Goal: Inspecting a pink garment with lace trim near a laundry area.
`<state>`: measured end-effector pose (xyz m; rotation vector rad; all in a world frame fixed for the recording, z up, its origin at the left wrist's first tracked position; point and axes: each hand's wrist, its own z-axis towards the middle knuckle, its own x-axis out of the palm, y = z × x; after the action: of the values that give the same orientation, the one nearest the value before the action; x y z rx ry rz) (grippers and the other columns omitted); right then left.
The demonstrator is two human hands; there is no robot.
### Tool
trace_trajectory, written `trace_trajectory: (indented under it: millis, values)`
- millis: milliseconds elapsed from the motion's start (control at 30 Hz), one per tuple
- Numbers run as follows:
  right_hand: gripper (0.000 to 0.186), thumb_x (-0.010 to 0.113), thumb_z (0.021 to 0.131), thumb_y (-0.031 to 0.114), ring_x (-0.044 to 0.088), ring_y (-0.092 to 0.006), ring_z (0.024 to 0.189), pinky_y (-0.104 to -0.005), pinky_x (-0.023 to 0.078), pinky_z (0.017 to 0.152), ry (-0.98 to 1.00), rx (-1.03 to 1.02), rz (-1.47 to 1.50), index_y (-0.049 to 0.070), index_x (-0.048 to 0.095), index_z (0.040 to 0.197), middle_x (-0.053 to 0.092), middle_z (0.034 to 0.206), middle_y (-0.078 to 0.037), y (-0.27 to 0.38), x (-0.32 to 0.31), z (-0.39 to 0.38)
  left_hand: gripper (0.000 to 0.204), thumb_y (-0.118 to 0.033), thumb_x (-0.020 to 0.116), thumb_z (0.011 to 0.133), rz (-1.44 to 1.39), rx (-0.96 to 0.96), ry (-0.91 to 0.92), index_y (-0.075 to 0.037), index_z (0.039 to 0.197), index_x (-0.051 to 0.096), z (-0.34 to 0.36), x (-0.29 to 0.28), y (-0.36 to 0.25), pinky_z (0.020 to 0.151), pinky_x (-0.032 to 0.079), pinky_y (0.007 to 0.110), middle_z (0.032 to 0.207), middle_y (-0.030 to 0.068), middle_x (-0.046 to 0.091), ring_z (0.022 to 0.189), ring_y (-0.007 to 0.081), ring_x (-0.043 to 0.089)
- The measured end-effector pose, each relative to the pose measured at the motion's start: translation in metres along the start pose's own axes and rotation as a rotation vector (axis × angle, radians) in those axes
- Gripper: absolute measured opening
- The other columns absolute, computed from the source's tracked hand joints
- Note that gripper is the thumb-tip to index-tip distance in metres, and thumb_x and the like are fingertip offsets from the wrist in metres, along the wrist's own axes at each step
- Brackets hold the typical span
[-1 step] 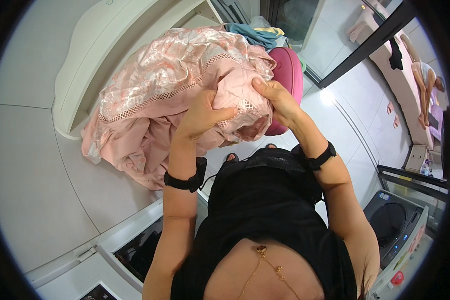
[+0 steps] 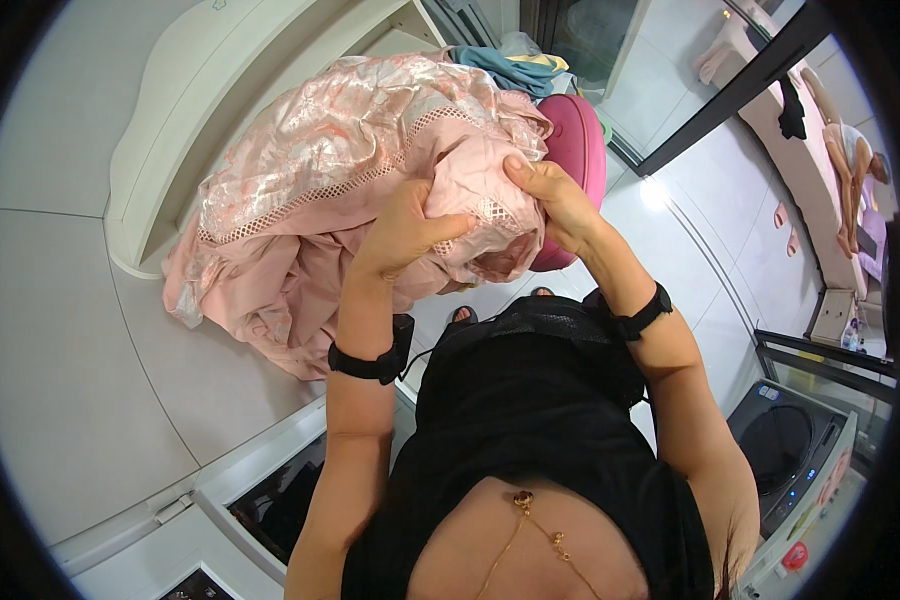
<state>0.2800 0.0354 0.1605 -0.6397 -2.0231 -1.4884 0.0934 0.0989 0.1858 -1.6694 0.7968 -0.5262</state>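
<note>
A large pink bed cover (image 2: 315, 130) lies heaped in front of me, shiny and patterned on one side and plain on the other, with a lattice trim. My left hand (image 2: 400, 235) is closed on a bunched part of it, thumb pressed on the cloth by the trim. Gripping the same part from the right is my right hand (image 2: 555, 200), its thumb on top. A fold hangs open between and below the hands. The fingers under the cloth are hidden.
Behind the cover stands a curved white cabinet (image 2: 160, 150). A rounded pink object (image 2: 578, 150) and a teal cloth (image 2: 510, 70) sit beyond my right hand. A dark-topped washing machine (image 2: 780, 450) is at lower right. Another person (image 2: 850, 170) is on a bed at far right.
</note>
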Motion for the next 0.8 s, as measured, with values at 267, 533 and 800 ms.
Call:
trace_trajectory:
  millis: [267, 533, 800]
  values:
    - [0.033, 0.051, 0.085, 0.027, 0.06, -0.0149, 0.077, -0.027, 0.049, 0.069, -0.011, -0.017, 0.024, -0.004, 0.056, 0.096, 0.061, 0.091, -0.012, -0.002, 0.001, 0.001, 0.037, -0.004, 0.064, 0.07, -0.152, 0.046, -0.006, 0.006, 0.103, 0.051, -0.002, 0.008, -0.003, 0.073, 0.045, 0.025, 0.095, 0.0083, 0.058, 0.083, 0.0123, 0.056]
    - [0.033, 0.055, 0.083, 0.026, 0.058, -0.012, 0.076, -0.0251, 0.047, 0.068, -0.041, -0.014, -0.046, -0.004, 0.057, 0.095, 0.061, 0.088, -0.009, -0.003, 0.005, -0.001, 0.034, -0.003, 0.064, 0.069, -0.221, 0.039, -0.075, 0.006, 0.101, 0.053, -0.002, 0.011, -0.002, 0.072, 0.046, 0.025, 0.093, 0.0095, 0.059, 0.081, 0.0129, 0.057]
    - [0.018, 0.065, 0.073, 0.013, 0.049, -0.005, 0.066, -0.0209, 0.041, 0.059, 0.019, -0.244, -0.617, -0.002, 0.059, 0.081, 0.057, 0.074, 0.0, -0.012, 0.002, -0.001, 0.034, -0.009, 0.067, 0.068, -0.251, 0.132, -0.279, 0.006, 0.096, 0.056, -0.002, 0.002, -0.002, 0.062, 0.046, 0.022, 0.084, 0.0068, 0.06, 0.069, 0.0103, 0.056]
